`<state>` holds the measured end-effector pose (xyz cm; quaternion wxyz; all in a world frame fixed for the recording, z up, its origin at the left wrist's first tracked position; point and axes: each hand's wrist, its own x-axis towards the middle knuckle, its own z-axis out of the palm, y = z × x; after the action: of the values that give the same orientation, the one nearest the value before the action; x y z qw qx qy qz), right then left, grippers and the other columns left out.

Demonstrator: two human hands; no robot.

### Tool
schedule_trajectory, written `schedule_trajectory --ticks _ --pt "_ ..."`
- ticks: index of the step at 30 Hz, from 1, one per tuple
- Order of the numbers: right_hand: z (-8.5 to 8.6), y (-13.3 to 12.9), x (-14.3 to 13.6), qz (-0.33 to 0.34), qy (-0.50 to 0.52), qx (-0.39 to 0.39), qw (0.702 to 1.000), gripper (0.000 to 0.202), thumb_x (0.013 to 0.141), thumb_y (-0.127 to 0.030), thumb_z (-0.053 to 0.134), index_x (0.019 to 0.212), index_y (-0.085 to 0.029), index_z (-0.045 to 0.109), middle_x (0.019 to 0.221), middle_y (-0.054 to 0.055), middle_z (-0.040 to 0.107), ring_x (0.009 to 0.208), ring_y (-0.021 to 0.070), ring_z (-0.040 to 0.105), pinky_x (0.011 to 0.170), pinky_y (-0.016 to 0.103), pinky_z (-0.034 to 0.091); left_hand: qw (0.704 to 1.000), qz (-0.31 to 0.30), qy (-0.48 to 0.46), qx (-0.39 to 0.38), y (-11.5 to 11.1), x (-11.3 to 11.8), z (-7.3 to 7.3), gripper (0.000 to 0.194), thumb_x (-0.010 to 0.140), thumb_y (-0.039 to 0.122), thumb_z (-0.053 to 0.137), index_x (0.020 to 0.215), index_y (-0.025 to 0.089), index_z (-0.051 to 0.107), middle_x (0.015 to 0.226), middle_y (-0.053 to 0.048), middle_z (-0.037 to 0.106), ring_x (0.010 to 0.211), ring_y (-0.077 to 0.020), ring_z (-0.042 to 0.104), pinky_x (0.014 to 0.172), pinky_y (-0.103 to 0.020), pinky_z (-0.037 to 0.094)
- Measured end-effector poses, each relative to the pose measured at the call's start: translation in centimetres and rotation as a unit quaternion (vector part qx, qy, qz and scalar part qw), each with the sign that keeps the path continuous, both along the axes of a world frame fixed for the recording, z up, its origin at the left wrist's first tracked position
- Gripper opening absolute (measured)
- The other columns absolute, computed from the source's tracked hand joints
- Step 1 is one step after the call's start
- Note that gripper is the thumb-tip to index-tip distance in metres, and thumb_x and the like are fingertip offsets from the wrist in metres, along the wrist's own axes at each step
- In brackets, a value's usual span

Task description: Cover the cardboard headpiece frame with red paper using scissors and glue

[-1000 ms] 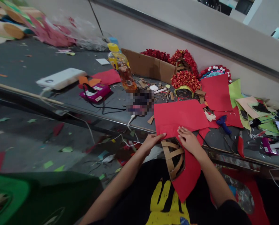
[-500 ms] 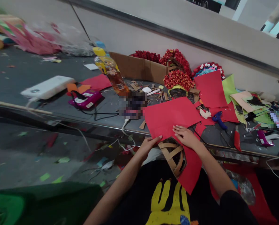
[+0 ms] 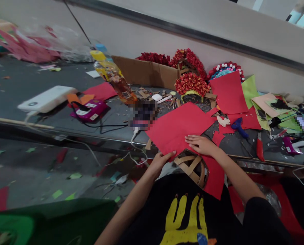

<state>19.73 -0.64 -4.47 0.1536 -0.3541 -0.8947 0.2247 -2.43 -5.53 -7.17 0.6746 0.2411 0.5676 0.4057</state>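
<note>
A large red paper sheet [image 3: 177, 120] lies over the table's front edge, its lower end hanging toward my lap. Against it sits a cardboard lattice frame [image 3: 192, 170] of crossed brown strips, partly covered by the red paper. My left hand [image 3: 162, 162] pinches the sheet's near left edge beside the frame, thumb on top and the other fingers hidden beneath. My right hand [image 3: 201, 144] lies flat on the paper above the frame, fingers stretched to the left. Right of the sheet are a blue glue gun [image 3: 239, 127] and a red-handled cutter [image 3: 259, 148].
A tilted drink bottle [image 3: 116, 78], a white power bank [image 3: 48, 98] and a purple power strip [image 3: 90, 110] stand to the left. Red flower-covered pieces [image 3: 191, 85] and a cardboard strip [image 3: 146, 71] are at the back. Paper scraps litter the floor; a green stool [image 3: 11, 221] is lower left.
The red sheet and lattice frame have turned slightly counterclockwise, the hanging end swinging right. Both hands stay on the paper. The whole view has shifted a little.
</note>
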Motion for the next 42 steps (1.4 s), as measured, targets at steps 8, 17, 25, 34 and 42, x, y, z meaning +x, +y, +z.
schedule_trajectory --ticks 8,17,25,34,42 --pt "0.0 0.2 0.1 0.039 -0.007 0.017 0.999 0.039 0.092 -0.025 0.039 0.126 -0.016 0.056 0.134 0.007 0.052 0.129 0.0152 0.044 0.112 0.036 0.034 0.999 0.018 -0.039 0.029 -0.7 0.2 0.1 0.044 0.050 0.023 0.084 0.090 0.013 0.067 0.096 -0.011 0.073 0.086 -0.0236 0.069 0.079 -0.032 0.054" --pt "0.2 -1.5 -0.1 -0.012 -0.010 0.007 1.000 0.041 0.090 -0.021 0.039 0.127 -0.014 0.055 0.134 0.008 0.051 0.130 0.0165 0.043 0.112 0.037 0.034 0.997 0.043 -0.060 0.022 -0.2 0.9 0.4 0.042 0.053 0.024 0.084 0.090 0.012 0.068 0.097 -0.011 0.073 0.087 -0.0229 0.069 0.081 -0.032 0.054" --pt "0.0 -5.3 -0.3 -0.116 0.002 -0.017 0.993 0.042 0.090 -0.022 0.038 0.127 -0.010 0.054 0.135 0.012 0.050 0.130 0.0194 0.044 0.110 0.041 0.036 0.999 0.010 -0.051 -0.015 0.1 1.4 1.0 0.043 0.049 0.027 0.086 0.085 0.010 0.070 0.085 -0.011 0.074 0.072 -0.0204 0.069 0.072 -0.029 0.056" --pt "1.3 -5.9 0.8 -0.149 0.105 -0.044 0.982 0.034 0.090 -0.029 0.043 0.114 -0.021 0.066 0.126 0.008 0.059 0.123 0.0203 0.052 0.106 0.044 0.041 0.998 -0.032 -0.016 0.055 0.2 1.0 2.3 0.048 0.043 0.036 0.087 0.080 0.009 0.072 0.085 -0.013 0.074 0.075 -0.0246 0.069 0.076 -0.035 0.055" --pt "6.0 -5.1 3.6 -0.348 0.309 -0.029 0.885 0.032 0.075 -0.042 0.066 0.097 -0.019 0.065 0.104 0.008 0.068 0.098 0.0202 0.063 0.090 0.039 0.050 0.974 -0.012 0.052 0.221 3.7 -0.3 11.4 0.039 0.046 0.032 0.087 0.077 0.012 0.073 0.081 -0.008 0.073 0.080 -0.0272 0.068 0.075 -0.038 0.056"
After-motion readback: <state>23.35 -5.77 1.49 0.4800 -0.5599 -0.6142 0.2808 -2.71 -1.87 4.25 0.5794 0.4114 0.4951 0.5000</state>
